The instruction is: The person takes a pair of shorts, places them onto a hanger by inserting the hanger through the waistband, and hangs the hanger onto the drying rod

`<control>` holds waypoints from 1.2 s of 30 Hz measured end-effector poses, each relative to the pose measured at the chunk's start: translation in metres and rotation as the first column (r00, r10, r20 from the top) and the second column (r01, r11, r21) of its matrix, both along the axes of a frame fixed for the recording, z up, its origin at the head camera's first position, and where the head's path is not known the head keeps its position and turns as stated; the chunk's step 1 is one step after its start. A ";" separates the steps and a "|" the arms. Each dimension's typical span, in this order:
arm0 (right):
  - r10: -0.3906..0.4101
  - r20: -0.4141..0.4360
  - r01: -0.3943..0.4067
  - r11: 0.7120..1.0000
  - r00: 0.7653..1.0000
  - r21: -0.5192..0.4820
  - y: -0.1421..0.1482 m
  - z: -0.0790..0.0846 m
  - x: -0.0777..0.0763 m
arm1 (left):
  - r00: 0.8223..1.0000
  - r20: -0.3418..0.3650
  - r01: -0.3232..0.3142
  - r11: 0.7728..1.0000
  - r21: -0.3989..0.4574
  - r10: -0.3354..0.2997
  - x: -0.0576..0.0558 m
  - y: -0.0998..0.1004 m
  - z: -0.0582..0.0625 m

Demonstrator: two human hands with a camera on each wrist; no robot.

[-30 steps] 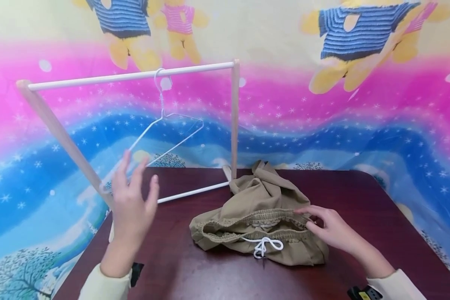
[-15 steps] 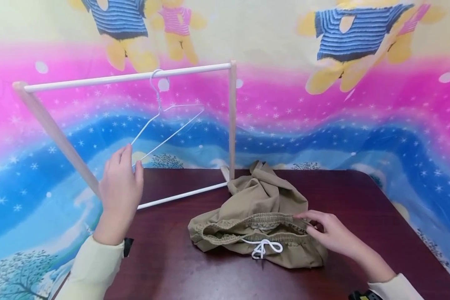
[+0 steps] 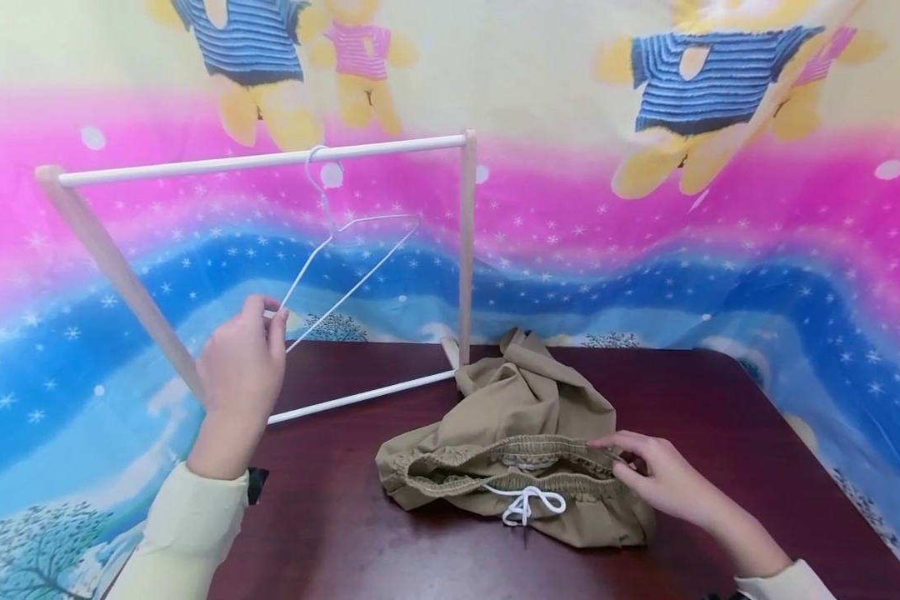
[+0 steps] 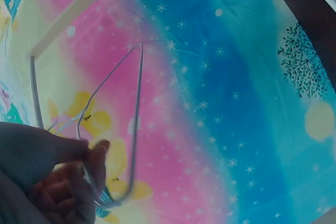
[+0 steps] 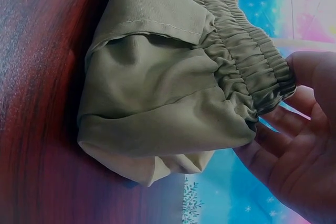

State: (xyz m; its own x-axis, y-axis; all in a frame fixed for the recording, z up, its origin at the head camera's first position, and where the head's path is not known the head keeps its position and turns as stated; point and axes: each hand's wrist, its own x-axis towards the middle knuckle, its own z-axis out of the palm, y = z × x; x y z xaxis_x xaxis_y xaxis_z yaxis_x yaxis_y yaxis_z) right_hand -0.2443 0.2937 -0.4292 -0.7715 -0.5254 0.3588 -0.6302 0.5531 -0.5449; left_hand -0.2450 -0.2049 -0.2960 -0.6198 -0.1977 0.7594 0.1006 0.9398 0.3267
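Observation:
A white wire hanger [image 3: 354,285] hangs by its hook from the rack's white top rail. My left hand [image 3: 242,362] pinches the hanger's near arm between thumb and fingers; the left wrist view shows the wire [image 4: 136,124] passing through that left hand [image 4: 58,171]. Khaki trousers [image 3: 528,400] lie bunched on the table, elastic waist facing me and gaping, with a white drawstring [image 3: 528,503] tied in a bow. At the waistband's right end, my right hand [image 3: 667,471] grips the elastic, its thumb on one side of the waistband [image 5: 262,72] and its fingers beneath.
The rack's wooden uprights [image 3: 467,250] stand at the table's back left, joined low down by a white bottom rail [image 3: 367,396]. Behind the dark red table [image 3: 330,517] hangs a printed cloth [image 3: 607,242] with bears and snowflakes.
My left hand, open beside the hanger earlier, has closed on its near arm and tilted the hanger. My right hand keeps its grip on the trousers' waistband.

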 end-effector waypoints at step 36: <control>-0.131 -0.113 0.122 0.989 0.985 -0.086 -0.007 -0.009 -0.002 | 0.960 -0.279 0.064 0.993 0.101 -0.033 0.069 -0.027 -0.050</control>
State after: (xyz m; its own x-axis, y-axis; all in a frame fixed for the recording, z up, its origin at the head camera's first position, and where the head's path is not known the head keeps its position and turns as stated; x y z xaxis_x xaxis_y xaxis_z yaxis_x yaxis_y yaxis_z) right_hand -0.2461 0.2871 -0.4385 -0.7796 -0.3929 0.4877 -0.6204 0.5907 -0.5159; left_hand -0.1765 -0.2321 -0.3465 -0.3999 -0.2624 0.8782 0.2458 0.8923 0.3786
